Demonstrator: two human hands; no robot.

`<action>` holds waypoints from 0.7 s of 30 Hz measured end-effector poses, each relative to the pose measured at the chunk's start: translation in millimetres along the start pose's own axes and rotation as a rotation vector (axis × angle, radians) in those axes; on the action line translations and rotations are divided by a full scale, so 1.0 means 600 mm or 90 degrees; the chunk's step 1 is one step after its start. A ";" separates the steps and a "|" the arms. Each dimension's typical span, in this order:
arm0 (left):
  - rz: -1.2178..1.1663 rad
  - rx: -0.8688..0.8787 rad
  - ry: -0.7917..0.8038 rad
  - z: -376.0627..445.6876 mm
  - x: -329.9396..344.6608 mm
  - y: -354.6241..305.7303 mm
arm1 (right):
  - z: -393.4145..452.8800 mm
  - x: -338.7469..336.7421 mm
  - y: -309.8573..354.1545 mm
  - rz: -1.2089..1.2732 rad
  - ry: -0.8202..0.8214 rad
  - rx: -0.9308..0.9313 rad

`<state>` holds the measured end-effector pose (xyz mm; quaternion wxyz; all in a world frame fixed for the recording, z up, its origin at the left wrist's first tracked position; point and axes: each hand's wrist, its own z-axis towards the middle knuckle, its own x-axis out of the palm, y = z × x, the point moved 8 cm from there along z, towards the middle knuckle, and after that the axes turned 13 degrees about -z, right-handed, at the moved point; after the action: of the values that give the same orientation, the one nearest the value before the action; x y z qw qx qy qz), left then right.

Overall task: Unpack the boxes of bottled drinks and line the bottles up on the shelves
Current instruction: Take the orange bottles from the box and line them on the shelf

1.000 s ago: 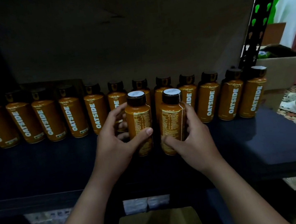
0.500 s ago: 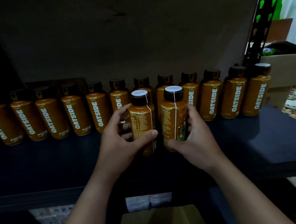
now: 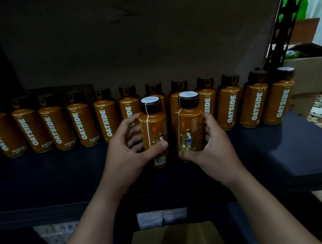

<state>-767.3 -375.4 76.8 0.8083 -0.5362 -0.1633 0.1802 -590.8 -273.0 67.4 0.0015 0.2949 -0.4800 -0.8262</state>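
Orange bottles fill the back of the dark shelf in one long row, brand name facing out, and we stand two more just in front of its middle. Our left hand grips the left bottle, fingers curled round its far side and thumb pressed across the front; our right hand wraps the right bottle the same way. Since a second ago both bottles have turned in our grip: the panels of small print that faced us then have swung away, and now the seam and a little picture show. They have also drawn slightly apart, with a clear gap between them. We judge that we are rotating each one to bring its name to the front, matching the row behind, so a second row is starting here. Both bottles seem to rest upright on the shelf, though our palms hide the bases. Below the shelf edge a cardboard box waits, its contents not visible, so how many bottles remain we cannot tell.
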 end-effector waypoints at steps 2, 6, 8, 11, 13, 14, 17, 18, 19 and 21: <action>-0.048 -0.038 0.027 0.000 0.002 0.006 | 0.000 -0.001 0.000 -0.020 -0.035 0.009; 0.005 -0.026 0.052 -0.002 0.012 0.005 | 0.001 -0.001 0.002 -0.012 -0.016 0.005; 0.070 0.007 0.023 -0.003 0.014 -0.003 | 0.001 0.001 0.001 0.007 0.019 0.002; 0.087 0.035 -0.016 -0.003 0.006 -0.007 | 0.001 -0.003 -0.001 0.001 0.013 0.015; 0.061 0.019 -0.022 -0.001 0.000 -0.003 | 0.001 -0.004 -0.004 -0.016 -0.012 0.034; 0.041 0.002 -0.015 0.000 0.001 0.000 | 0.000 -0.006 -0.005 -0.031 -0.032 0.041; 0.004 -0.044 0.017 0.001 0.007 0.008 | -0.002 -0.012 -0.002 -0.063 -0.073 0.051; 0.010 -0.049 0.024 0.001 0.010 0.010 | -0.002 -0.012 -0.001 -0.058 -0.068 0.050; 0.018 -0.046 0.027 0.000 0.012 0.009 | -0.003 -0.010 0.000 -0.042 -0.050 0.047; 0.072 -0.013 0.014 -0.004 0.016 -0.001 | -0.002 -0.005 -0.003 -0.011 -0.004 0.042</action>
<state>-757.6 -373.0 77.2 0.7929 -0.5549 -0.1253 0.2181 -587.5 -272.2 67.1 -0.0173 0.2963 -0.5046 -0.8107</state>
